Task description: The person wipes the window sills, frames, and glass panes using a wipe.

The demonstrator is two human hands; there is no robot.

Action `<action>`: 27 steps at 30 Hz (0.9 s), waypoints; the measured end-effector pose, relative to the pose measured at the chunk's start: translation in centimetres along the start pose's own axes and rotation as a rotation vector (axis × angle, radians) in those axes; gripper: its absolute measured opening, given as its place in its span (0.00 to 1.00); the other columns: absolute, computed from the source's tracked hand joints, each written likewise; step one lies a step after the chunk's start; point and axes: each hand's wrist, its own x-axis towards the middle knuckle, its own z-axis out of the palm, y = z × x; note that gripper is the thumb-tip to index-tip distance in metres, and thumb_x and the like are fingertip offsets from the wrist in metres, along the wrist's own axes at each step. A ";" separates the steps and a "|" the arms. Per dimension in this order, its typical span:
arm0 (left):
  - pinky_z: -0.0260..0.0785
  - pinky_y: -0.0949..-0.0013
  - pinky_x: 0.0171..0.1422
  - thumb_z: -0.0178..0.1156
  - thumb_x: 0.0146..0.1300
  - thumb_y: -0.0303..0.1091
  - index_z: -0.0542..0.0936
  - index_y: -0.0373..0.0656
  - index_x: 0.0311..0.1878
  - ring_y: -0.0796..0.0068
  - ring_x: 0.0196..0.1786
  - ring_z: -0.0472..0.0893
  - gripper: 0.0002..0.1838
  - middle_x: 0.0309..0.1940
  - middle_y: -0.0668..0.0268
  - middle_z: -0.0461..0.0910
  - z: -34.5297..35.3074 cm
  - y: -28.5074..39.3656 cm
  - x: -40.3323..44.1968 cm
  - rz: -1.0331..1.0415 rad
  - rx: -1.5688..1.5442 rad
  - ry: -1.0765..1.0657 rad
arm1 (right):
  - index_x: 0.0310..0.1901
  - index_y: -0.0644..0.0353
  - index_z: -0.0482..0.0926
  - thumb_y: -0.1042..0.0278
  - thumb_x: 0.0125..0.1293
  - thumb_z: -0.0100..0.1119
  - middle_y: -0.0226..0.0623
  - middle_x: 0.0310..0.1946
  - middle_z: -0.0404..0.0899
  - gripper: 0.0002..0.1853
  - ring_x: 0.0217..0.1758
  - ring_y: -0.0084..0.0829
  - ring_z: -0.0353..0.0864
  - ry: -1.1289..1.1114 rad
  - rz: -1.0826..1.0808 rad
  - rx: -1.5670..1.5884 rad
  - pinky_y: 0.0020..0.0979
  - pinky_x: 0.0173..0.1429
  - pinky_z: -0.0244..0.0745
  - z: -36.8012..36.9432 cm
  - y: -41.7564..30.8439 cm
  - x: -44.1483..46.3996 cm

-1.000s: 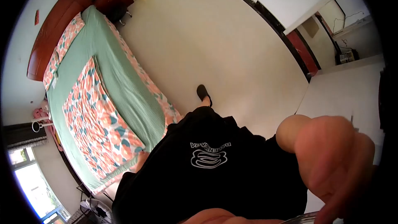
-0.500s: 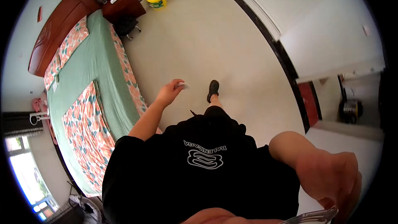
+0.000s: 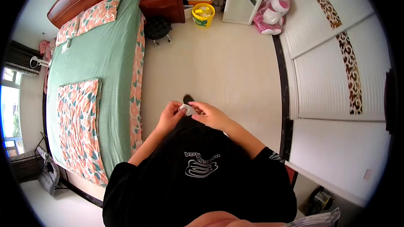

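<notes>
In front of my waist, a small crumpled white piece, like a tissue (image 3: 188,109), is between my two hands. My left hand (image 3: 170,114) pinches its left side with thumb and fingertips. The fingers of my right hand (image 3: 211,116) are bent together around its right side, thumb beneath. Part of the white piece is hidden by the fingers. Just beyond it shows the tip of a dark shoe (image 3: 188,98) on the floor.
A bed with a green sheet (image 3: 97,50) and a folded floral quilt (image 3: 78,126) runs along the left. Ahead stand a black stool (image 3: 157,28), a brown nightstand (image 3: 164,4), a yellow bucket (image 3: 203,17) and a pink plush toy (image 3: 272,10). White wardrobe doors (image 3: 320,84) line the right.
My right hand has come from the lower right to meet my left hand at the white piece. My view has turned rightward-tilted scenery upright, showing more wardrobe and the plush toy.
</notes>
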 end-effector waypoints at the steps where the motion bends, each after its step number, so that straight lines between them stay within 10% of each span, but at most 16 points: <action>1: 0.71 0.74 0.47 0.55 0.65 0.23 0.68 0.37 0.45 0.79 0.41 0.76 0.08 0.38 0.65 0.76 -0.3 -0.1 1.8 0.000 -0.008 0.009 | 0.55 0.63 0.70 0.65 0.64 0.57 0.34 0.47 0.76 0.20 0.46 0.26 0.75 -0.060 0.022 -0.112 0.29 0.52 0.71 -0.9 0.1 2.2; 12: 0.69 0.76 0.48 0.54 0.66 0.28 0.67 0.38 0.61 0.80 0.42 0.76 0.20 0.47 0.65 0.76 -9.5 7.9 26.2 0.054 0.229 -0.027 | 0.54 0.60 0.74 0.68 0.61 0.58 0.30 0.34 0.76 0.19 0.32 0.23 0.73 0.309 0.281 0.281 0.26 0.39 0.69 -17.6 8.0 26.5; 24: 0.68 0.72 0.53 0.50 0.68 0.29 0.67 0.38 0.61 0.75 0.45 0.76 0.18 0.49 0.64 0.74 -20.9 11.3 37.2 -0.117 0.116 0.457 | 0.57 0.54 0.71 0.60 0.62 0.59 0.27 0.37 0.77 0.22 0.32 0.23 0.74 0.819 0.422 0.559 0.25 0.34 0.71 -40.9 18.9 54.3; 26: 0.67 0.73 0.51 0.49 0.68 0.29 0.67 0.39 0.61 0.76 0.45 0.76 0.19 0.49 0.64 0.74 -21.8 12.4 38.8 -0.225 0.041 0.626 | 0.55 0.56 0.73 0.57 0.61 0.60 0.33 0.41 0.78 0.22 0.32 0.30 0.77 1.101 0.696 0.387 0.30 0.38 0.72 -42.1 24.2 60.0; 27: 0.67 0.73 0.51 0.49 0.68 0.29 0.67 0.39 0.61 0.76 0.45 0.76 0.19 0.49 0.64 0.74 -22.4 12.9 39.9 -0.233 0.038 0.661 | 0.54 0.58 0.74 0.55 0.61 0.59 0.35 0.43 0.79 0.23 0.35 0.33 0.78 0.879 0.843 0.044 0.31 0.42 0.72 -43.3 31.4 62.7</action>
